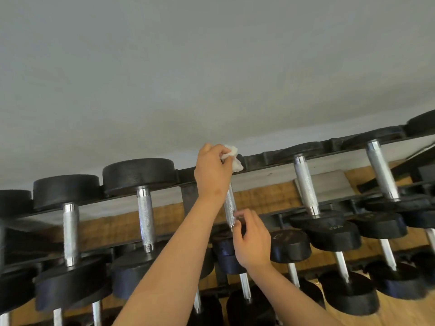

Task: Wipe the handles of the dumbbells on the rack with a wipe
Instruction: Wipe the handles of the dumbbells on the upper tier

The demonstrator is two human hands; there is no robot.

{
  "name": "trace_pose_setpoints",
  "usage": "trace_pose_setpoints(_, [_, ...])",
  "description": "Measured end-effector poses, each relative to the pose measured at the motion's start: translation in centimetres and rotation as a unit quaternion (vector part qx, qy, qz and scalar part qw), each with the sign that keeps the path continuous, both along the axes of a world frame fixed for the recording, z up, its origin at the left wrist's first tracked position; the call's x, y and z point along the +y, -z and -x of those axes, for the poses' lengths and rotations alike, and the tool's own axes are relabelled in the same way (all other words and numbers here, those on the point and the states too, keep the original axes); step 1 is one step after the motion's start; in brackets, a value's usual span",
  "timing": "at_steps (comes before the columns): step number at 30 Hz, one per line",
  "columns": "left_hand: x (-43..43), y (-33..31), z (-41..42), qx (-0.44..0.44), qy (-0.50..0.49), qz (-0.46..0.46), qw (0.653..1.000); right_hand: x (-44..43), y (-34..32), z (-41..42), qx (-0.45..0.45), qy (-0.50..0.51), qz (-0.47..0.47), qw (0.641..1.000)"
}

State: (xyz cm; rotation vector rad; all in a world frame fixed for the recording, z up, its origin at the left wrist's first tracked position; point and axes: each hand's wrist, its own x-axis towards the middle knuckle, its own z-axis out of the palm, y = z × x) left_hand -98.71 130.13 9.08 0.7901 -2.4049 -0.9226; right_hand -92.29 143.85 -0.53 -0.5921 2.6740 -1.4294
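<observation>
As we look down the top tier of the rack (pixel 256 158) in the head view, our left hand (pixel 213 176) reaches to the far end of one knurled steel handle (pixel 229 203). Its fingers are clenched round a crumpled white wipe (pixel 233 156), which stands out above the knuckles, close against the back rail. The wipe thus sits at the far limit of the handle, which suggests a stroke either ending there or about to run toward us; we cannot tell which. Our right hand (pixel 253 241) is lower and nearer, thumb and forefinger pinching the near end of the same handle, most likely to stop the bar rolling in its cradle under the rubbing. Neighbouring dumbbells (pixel 138 175) lie parallel on either side, heads resting on the rails so that each handle spans the gap and is open to the hand. Further tiers lie below, over a wooden floor (pixel 404 309); a plain grey wall (pixel 211 67) stands behind. How many handles are already wiped we cannot judge.
</observation>
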Motion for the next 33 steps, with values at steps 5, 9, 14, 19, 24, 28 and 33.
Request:
trace_pose_setpoints(5, [-0.7,1.5,-3.1,0.05,-0.141,-0.084,0.985,0.1,-0.1,0.3,0.009,-0.01,-0.002,1.0])
trace_pose_setpoints(9, [-0.4,0.9,-1.8,0.021,-0.051,-0.025,0.998,0.2,0.3,0.2,0.009,-0.007,-0.01,1.0])
trace_pose_setpoints(14, [-1.9,1.5,-2.9,-0.01,-0.074,-0.018,0.997,0.1,0.5,0.3,0.01,-0.011,-0.01,1.0])
trace_pose_setpoints(19, [-0.7,2.7,-7.0,-0.077,-0.075,-0.037,0.993,0.1,0.5,0.3,0.004,-0.023,-0.015,1.0])
trace_pose_setpoints(24, [0.1,0.0,-5.6,0.032,-0.094,-0.023,0.995,0.0,0.0,0.6,-0.023,-0.035,-0.036,0.998])
trace_pose_setpoints(28, [1.0,0.5,-3.7,-0.005,-0.038,0.013,0.999,0.3,-0.4,1.2,-0.07,-0.072,-0.043,0.994])
trace_pose_setpoints(33, [3.1,2.9,-5.5,-0.093,0.087,0.02,0.992,3.0,-1.1,1.8,-0.194,-0.056,0.096,0.975])
